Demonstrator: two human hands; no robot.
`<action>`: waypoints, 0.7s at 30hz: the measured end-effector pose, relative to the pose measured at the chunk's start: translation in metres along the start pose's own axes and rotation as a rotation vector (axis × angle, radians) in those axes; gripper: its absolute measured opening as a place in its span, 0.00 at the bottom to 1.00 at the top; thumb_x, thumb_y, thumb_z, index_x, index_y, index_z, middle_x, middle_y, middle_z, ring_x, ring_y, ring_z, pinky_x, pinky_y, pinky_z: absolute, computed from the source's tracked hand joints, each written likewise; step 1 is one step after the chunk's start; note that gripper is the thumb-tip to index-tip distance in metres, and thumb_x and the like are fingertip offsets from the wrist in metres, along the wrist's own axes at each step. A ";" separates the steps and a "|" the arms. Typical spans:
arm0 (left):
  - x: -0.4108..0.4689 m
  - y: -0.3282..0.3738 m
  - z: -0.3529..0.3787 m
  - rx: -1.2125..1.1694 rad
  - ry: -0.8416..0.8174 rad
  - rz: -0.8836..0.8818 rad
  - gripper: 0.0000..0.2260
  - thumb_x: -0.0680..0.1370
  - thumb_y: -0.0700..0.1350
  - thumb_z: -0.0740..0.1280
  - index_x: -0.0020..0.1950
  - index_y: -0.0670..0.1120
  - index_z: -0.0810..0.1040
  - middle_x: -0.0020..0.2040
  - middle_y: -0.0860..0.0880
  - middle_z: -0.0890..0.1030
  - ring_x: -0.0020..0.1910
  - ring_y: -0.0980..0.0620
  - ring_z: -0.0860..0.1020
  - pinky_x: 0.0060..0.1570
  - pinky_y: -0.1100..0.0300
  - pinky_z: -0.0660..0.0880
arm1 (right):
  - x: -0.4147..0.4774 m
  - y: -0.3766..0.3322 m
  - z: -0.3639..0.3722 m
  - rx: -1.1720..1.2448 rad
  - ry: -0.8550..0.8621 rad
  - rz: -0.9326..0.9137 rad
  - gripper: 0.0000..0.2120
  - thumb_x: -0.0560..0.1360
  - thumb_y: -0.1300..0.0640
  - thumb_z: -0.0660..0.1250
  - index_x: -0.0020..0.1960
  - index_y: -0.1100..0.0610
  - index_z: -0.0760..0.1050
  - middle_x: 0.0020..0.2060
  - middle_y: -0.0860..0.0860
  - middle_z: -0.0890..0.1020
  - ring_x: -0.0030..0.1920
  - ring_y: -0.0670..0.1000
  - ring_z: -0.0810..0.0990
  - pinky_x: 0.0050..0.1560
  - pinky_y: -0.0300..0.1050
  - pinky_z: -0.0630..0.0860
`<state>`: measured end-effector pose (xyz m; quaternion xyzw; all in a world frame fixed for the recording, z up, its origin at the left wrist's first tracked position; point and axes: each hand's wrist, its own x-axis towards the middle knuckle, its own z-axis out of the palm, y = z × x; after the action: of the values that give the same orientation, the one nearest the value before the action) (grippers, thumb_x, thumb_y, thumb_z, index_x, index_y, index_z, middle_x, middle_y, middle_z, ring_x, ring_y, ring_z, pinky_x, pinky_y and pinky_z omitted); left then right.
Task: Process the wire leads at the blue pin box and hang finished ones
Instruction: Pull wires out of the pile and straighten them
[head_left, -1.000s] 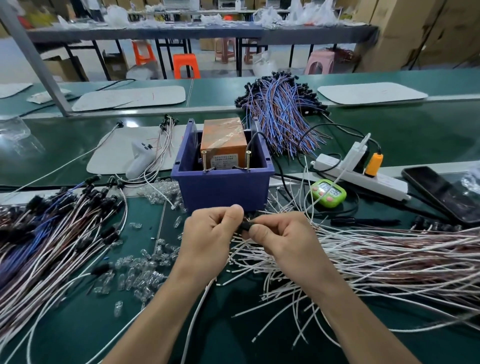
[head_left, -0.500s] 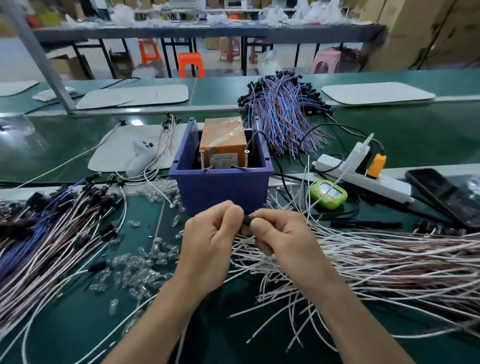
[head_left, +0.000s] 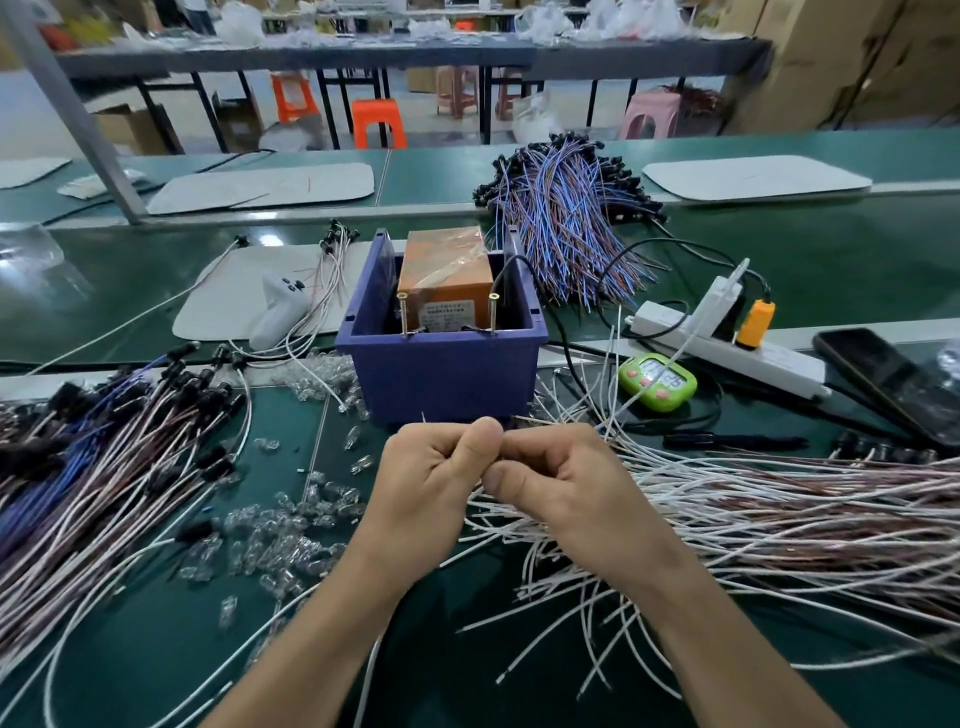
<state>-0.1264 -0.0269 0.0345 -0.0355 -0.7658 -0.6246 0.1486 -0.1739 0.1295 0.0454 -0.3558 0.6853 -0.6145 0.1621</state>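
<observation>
Bench, green, carrying your stock: the loose wire leads fan out to the right of your fingers and under that wrist, and the blue pin box stands just beyond them, its two upright pins facing you. Left hand and right hand: both curled tight, thumbs meeting, pinching one lead end that is almost wholly hidden between them. Handling, by judgement: each lead is featherlight, limp yet springy and thin enough to slip, so pinch close behind the bare tip, firmly but without kinking, and let the tail trail.
</observation>
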 end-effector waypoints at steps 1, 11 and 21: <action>0.000 0.000 0.002 -0.045 0.003 -0.022 0.20 0.80 0.59 0.63 0.32 0.54 0.83 0.29 0.56 0.78 0.31 0.59 0.74 0.33 0.61 0.72 | 0.000 0.001 0.000 0.019 0.007 -0.001 0.07 0.80 0.68 0.66 0.49 0.64 0.84 0.28 0.38 0.78 0.29 0.37 0.75 0.33 0.26 0.69; -0.001 -0.002 -0.003 0.338 0.171 0.055 0.23 0.81 0.60 0.63 0.33 0.47 0.80 0.24 0.56 0.69 0.26 0.59 0.66 0.28 0.64 0.63 | 0.000 0.003 0.008 -0.164 0.127 0.044 0.09 0.80 0.57 0.70 0.42 0.59 0.83 0.32 0.57 0.80 0.35 0.59 0.76 0.37 0.56 0.75; 0.003 -0.005 0.001 0.058 0.158 -0.103 0.28 0.75 0.65 0.64 0.29 0.42 0.75 0.28 0.49 0.67 0.31 0.51 0.65 0.31 0.51 0.64 | -0.001 -0.002 0.007 -0.145 0.147 0.063 0.18 0.78 0.59 0.72 0.31 0.49 0.77 0.24 0.44 0.69 0.28 0.44 0.65 0.31 0.37 0.63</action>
<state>-0.1305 -0.0277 0.0304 0.0576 -0.7701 -0.6101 0.1771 -0.1685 0.1251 0.0454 -0.2987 0.7487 -0.5825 0.1044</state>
